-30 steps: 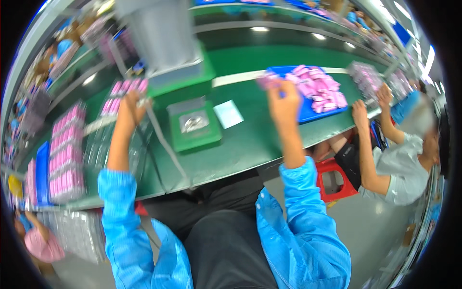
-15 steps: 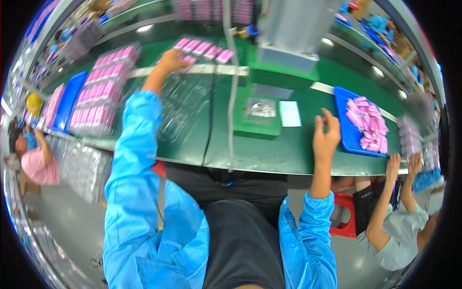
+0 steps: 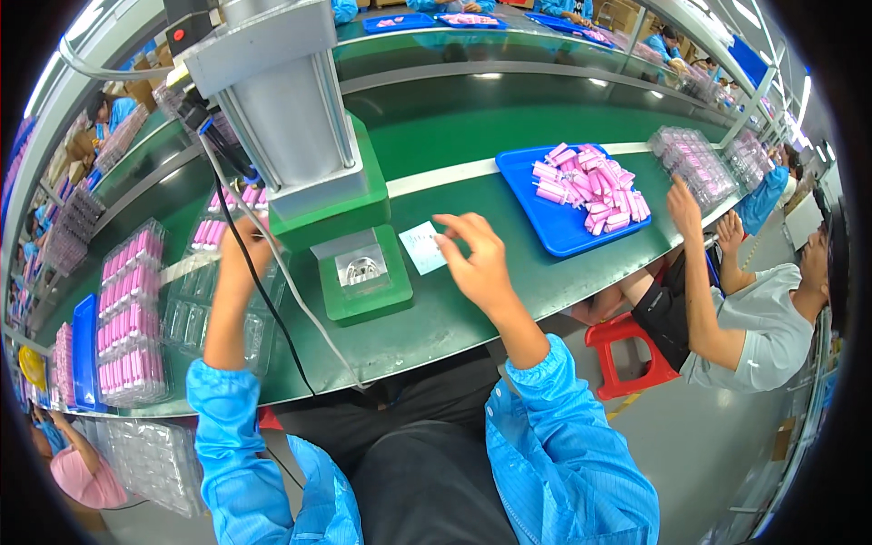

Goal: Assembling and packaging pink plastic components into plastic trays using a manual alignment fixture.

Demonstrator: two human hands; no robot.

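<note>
My right hand [image 3: 474, 261] hovers over the green bench with its fingers spread, fingertips at the edge of a small white card [image 3: 421, 247]. Just left of it stands a green press [image 3: 350, 227] with a metal fixture [image 3: 362, 270] on its base. My left hand [image 3: 242, 252] reaches over clear plastic trays [image 3: 195, 313], close to a row of pink cylinders [image 3: 211, 232]. A black cable [image 3: 263, 300] crosses in front of that arm. Whether the left fingers grip anything is hidden.
A blue tray [image 3: 554, 238] piled with pink cylinders [image 3: 590, 188] lies to the right. Stacked clear trays of pink cylinders [image 3: 132, 318] fill the left. A person in a grey shirt [image 3: 754, 318] sits on a red stool [image 3: 627, 350] at right, reaching to more trays [image 3: 695, 163].
My right hand has come away from the blue tray and now sits beside the press near the white card. My left hand stays by the pink cylinders on the left. The view has swung.
</note>
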